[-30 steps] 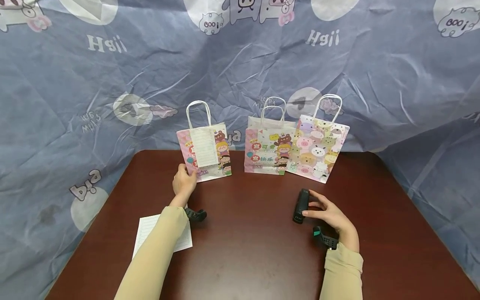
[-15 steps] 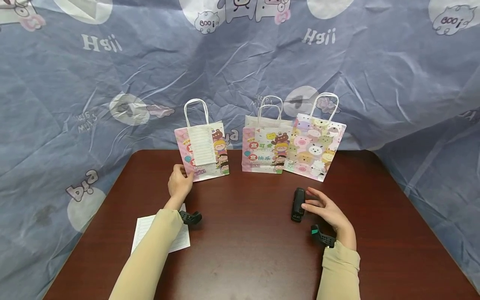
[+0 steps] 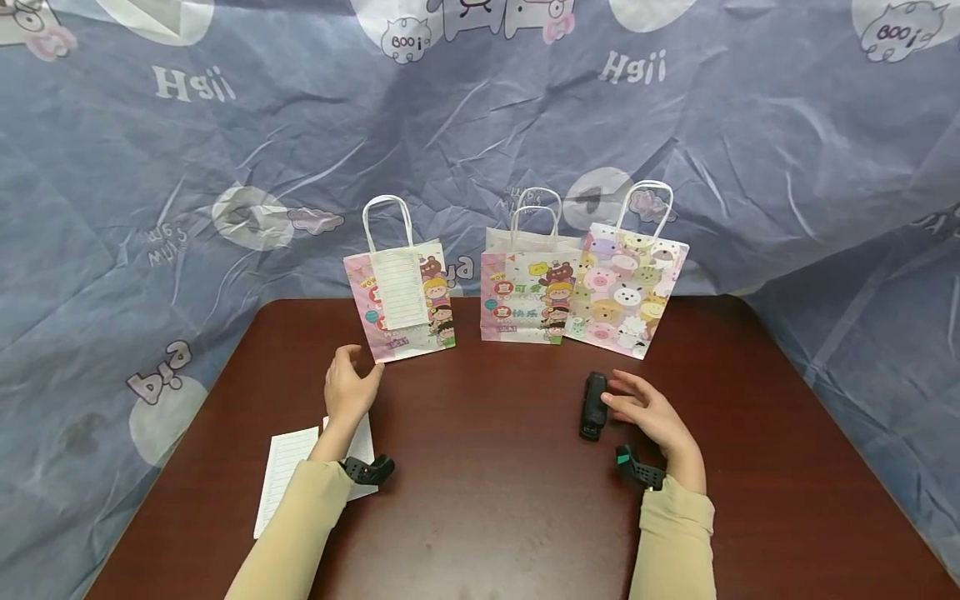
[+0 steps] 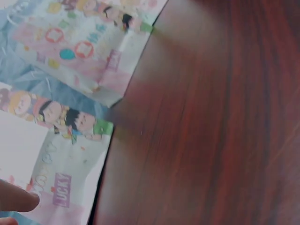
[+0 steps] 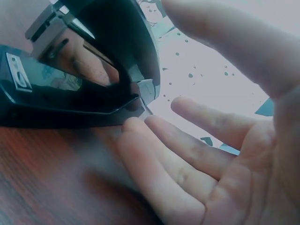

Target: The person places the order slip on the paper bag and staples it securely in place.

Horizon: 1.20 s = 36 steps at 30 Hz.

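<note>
A paper gift bag [image 3: 442, 329] with white handles leans against the backdrop at left, a lined paper slip [image 3: 399, 290] over its front. Just below the bag's lower left corner is my left hand [image 3: 351, 392], fingers loosely bent and holding nothing. In the left wrist view a fingertip [image 4: 21, 197] shows before the bag's printed front. On the table at right lies a black stapler [image 3: 593, 407]. My right hand [image 3: 654, 417] is beside it, fingers relaxed and apart; the right wrist view shows the stapler [image 5: 145, 51] free of any grip.
Two lined paper sheets [image 3: 288, 458] lie on the table at left, partly under my left forearm. A similar pink-and-white bag [image 3: 525, 321] and an animal-print bag [image 3: 626, 292] stand at the back. A blue printed cloth [image 3: 465, 150] hangs behind the brown table [image 3: 480, 483].
My left hand has let go of the left bag's lower corner and drawn back toward me. The fingers of my right hand have come off the stapler. The bag with its slip stays leaning.
</note>
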Each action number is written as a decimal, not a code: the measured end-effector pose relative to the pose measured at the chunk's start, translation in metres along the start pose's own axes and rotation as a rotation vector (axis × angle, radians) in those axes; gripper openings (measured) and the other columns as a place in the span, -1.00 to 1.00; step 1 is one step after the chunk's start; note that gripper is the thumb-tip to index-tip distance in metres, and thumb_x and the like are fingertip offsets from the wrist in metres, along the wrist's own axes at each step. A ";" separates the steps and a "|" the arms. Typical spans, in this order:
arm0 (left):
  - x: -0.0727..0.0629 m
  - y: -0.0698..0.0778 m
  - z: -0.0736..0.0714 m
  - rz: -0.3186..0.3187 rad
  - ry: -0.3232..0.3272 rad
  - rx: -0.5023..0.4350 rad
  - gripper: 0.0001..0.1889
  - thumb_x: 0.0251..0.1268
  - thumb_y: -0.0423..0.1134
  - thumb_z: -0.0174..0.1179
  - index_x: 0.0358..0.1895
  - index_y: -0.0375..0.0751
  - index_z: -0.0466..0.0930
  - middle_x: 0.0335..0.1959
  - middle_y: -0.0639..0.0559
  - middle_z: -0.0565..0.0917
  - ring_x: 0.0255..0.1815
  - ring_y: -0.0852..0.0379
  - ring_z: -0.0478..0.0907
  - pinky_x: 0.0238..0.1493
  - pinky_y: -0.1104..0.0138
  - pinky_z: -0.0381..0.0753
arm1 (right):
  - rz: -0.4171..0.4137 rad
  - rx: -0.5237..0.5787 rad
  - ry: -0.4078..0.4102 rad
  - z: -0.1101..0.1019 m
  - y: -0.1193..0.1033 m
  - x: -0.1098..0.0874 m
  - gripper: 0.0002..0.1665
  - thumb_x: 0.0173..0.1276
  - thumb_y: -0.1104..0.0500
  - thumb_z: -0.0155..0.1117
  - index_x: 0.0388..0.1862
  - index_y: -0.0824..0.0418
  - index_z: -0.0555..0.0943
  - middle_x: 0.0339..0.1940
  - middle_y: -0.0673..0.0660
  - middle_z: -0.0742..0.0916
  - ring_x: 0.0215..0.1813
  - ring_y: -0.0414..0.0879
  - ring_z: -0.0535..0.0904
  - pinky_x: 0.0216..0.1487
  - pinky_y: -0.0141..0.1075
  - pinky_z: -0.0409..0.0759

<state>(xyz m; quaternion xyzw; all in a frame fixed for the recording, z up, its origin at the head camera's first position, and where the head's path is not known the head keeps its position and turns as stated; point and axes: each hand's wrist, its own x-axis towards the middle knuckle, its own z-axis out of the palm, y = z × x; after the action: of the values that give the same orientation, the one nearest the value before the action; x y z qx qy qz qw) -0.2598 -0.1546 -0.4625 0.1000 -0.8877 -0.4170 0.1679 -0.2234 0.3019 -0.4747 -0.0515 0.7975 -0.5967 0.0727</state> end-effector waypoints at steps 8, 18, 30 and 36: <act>-0.027 0.002 -0.011 0.047 0.002 -0.026 -0.51 0.13 -0.17 0.28 0.10 -0.26 0.38 0.05 -0.20 0.53 0.08 -0.15 0.43 0.07 0.03 0.32 | 0.002 0.016 0.026 0.005 -0.008 0.001 -0.23 0.40 0.16 0.16 0.43 0.40 0.07 0.31 0.47 0.34 -0.09 -0.43 0.52 -0.03 -0.13 0.58; -0.050 -0.008 -0.014 0.107 0.056 -0.002 -0.53 0.09 -0.21 0.31 0.06 -0.30 0.43 -0.01 -0.27 0.56 0.00 -0.19 0.45 0.04 0.02 0.32 | -0.043 -0.026 0.156 0.002 -0.007 -0.001 -0.28 0.38 0.10 0.19 0.38 0.38 0.20 0.26 0.40 0.45 -0.07 -0.52 0.49 -0.09 -0.50 0.52; -0.064 -0.024 -0.024 0.145 0.054 0.051 -0.56 0.07 -0.26 0.32 0.03 -0.33 0.46 -0.04 -0.27 0.58 -0.04 -0.19 0.46 -0.01 0.01 0.34 | -0.136 -0.090 0.243 0.014 -0.022 0.013 -0.42 0.37 0.10 0.20 0.25 0.39 0.37 0.15 0.41 0.54 -0.08 -0.51 0.47 -0.05 -0.61 0.41; -0.070 -0.033 -0.026 0.169 0.029 0.120 -0.57 0.04 -0.26 0.34 -0.01 -0.35 0.50 -0.10 -0.29 0.59 -0.06 -0.20 0.47 -0.05 -0.02 0.37 | -0.167 -0.139 0.244 0.018 -0.036 0.028 -0.44 0.37 0.15 0.20 0.25 0.40 0.37 0.13 0.41 0.55 0.00 -0.26 0.54 -0.09 -0.61 0.41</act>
<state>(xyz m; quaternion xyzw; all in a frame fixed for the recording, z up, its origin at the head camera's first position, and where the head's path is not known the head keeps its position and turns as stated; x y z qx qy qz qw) -0.1835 -0.1720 -0.4878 0.0406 -0.9137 -0.3460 0.2093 -0.2478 0.2700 -0.4464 -0.0499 0.8327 -0.5459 -0.0783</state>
